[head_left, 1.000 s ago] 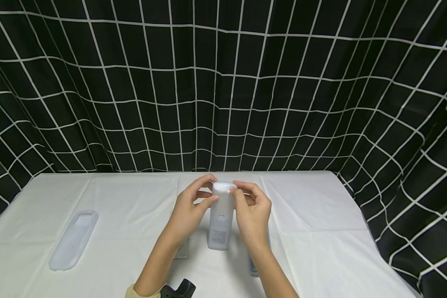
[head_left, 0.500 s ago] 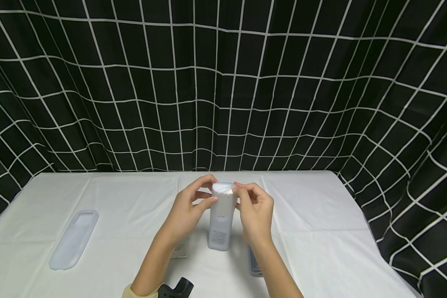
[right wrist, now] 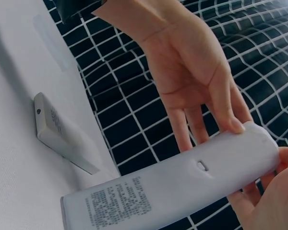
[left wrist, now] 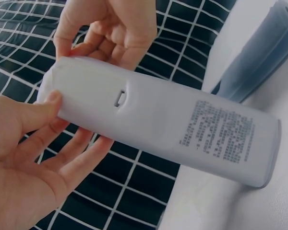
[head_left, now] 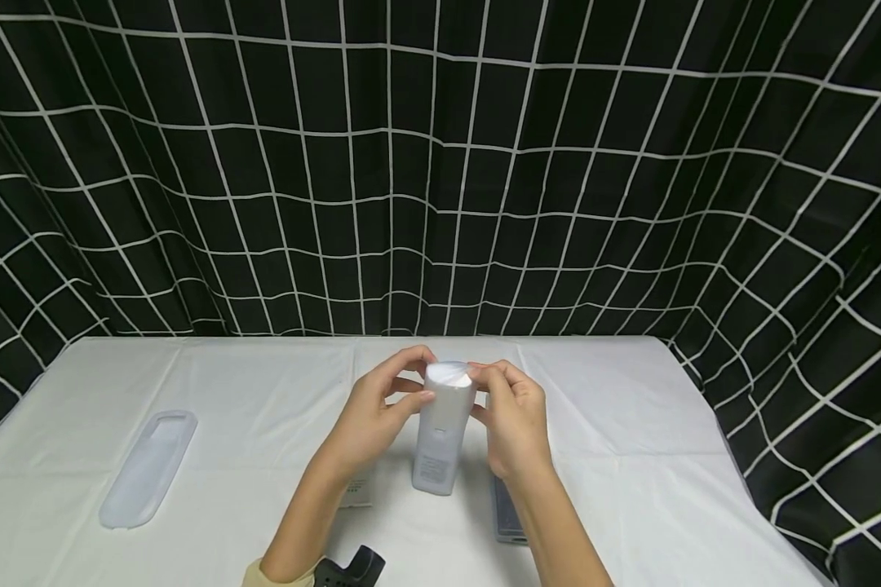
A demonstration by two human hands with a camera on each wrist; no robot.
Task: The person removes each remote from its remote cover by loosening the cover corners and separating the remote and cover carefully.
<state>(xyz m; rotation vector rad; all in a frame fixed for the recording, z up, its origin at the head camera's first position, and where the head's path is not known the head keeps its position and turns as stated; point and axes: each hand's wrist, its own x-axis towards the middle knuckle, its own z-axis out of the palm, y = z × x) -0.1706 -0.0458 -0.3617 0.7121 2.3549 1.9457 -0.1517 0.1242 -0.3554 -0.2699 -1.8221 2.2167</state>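
White oblong plastic device (head_left: 442, 428), pinched at its upper end by the left hand (head_left: 373, 414) and right hand (head_left: 520, 420).
Thumbs and fingers hold opposite edges; the printed lower part slopes down below them. Well left of the fingers, a translucent pale-blue oblong sleeve (head_left: 149, 470) lies on the white cloth-covered table (head_left: 631, 505).

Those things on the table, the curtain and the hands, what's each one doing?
Pale printed device: held, tilted
Left hand: gripping the device's upper end
Right hand: pinching the device's upper edge
Pale cover: lying flat
Small white box: lying flat, partly hidden
Blue-grey object: lying down, partly hidden
White tablecloth: spread, creased
Checked curtain: hanging in folds
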